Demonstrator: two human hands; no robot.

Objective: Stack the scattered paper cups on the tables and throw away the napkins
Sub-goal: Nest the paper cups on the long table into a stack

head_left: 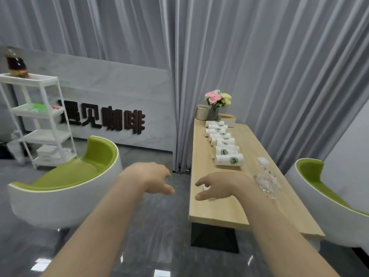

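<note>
- Wooden table (235,206): paper cups (223,144) lying sideways in a row.
- My right hand (217,185): fingers spread, partly hiding something white; grip unclear.
- My left hand (153,177): loosely open, holding nothing.

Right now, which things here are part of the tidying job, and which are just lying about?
Part of the job:
paper cups lying in a row
table
something white under the right hand, perhaps a napkin

Just about:
flowers
clear plastic bottle
green chairs
white shelf
</note>
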